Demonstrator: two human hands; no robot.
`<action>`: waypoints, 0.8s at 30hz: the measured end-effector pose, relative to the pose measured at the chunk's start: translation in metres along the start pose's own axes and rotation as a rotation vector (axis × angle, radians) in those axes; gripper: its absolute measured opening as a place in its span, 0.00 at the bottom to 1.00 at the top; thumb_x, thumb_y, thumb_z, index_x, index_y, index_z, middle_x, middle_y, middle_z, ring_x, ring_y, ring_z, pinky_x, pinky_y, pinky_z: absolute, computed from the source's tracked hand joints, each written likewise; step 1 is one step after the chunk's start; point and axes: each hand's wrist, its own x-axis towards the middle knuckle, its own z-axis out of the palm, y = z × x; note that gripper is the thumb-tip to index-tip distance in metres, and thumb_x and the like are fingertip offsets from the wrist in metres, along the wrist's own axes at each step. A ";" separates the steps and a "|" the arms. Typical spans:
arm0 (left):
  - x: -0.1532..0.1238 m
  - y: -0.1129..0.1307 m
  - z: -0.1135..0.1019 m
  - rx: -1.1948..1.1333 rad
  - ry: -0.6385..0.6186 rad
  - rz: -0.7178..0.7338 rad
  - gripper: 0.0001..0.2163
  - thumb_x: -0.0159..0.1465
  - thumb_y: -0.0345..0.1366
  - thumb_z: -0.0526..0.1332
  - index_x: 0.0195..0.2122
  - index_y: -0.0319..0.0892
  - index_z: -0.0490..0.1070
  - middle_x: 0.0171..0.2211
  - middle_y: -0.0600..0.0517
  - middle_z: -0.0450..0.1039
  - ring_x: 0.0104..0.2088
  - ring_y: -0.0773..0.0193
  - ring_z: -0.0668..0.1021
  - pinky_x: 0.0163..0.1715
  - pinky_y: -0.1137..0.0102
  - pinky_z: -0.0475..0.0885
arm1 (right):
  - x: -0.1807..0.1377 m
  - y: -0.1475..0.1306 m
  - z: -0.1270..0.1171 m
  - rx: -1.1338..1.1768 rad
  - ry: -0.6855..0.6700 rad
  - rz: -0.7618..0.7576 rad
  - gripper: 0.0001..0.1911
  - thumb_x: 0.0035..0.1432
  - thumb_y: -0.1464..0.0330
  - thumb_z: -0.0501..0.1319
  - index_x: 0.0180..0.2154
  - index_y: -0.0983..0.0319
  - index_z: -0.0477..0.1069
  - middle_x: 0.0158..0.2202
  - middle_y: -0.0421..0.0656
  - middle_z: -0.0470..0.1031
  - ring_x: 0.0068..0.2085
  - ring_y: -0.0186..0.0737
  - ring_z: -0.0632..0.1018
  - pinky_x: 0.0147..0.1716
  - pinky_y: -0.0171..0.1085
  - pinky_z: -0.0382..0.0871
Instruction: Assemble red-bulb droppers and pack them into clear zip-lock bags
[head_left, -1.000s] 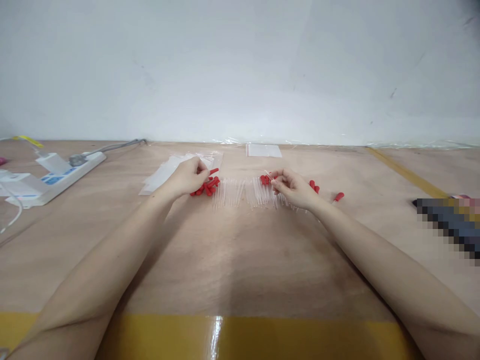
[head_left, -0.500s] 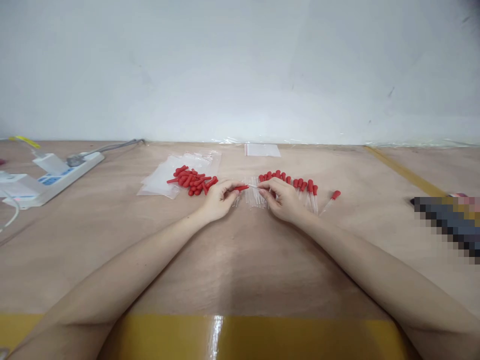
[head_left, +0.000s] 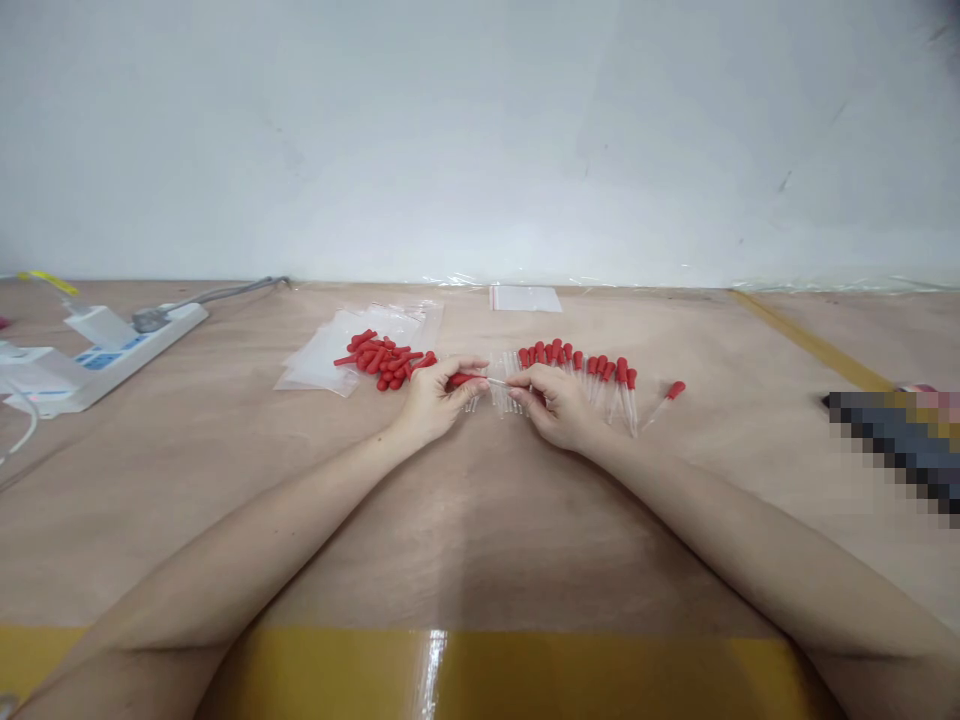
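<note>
My left hand [head_left: 433, 398] pinches a red rubber bulb [head_left: 461, 379] at the table's middle. My right hand [head_left: 553, 402] pinches a thin clear glass tube [head_left: 499, 382] whose end meets the bulb; the two hands nearly touch. Behind them lies a row of loose clear tubes [head_left: 501, 392], partly hidden by my fingers. To the left a heap of red bulbs [head_left: 382, 360] rests by clear plastic bags [head_left: 322, 355]. To the right stands a row of finished droppers with red bulbs [head_left: 592, 372], and one single dropper [head_left: 666, 398] lies apart.
A white power strip [head_left: 105, 352] with a grey cable lies at the far left. A small clear bag [head_left: 525, 298] sits by the white wall. Yellow tape [head_left: 480, 672] runs along the near table edge. A blurred dark object [head_left: 907, 445] lies at the right.
My left hand left the bulb heap with one red bulb and came to the middle. My right hand brought a tube from the dropper row to meet it; now the tube end sits at the bulb.
</note>
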 end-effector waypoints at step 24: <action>-0.001 0.002 -0.003 0.017 -0.089 0.101 0.11 0.59 0.36 0.59 0.42 0.40 0.73 0.29 0.50 0.75 0.28 0.68 0.77 0.30 0.74 0.72 | -0.003 0.002 0.000 0.145 0.016 0.032 0.07 0.57 0.68 0.54 0.35 0.62 0.69 0.28 0.43 0.72 0.29 0.35 0.71 0.29 0.35 0.63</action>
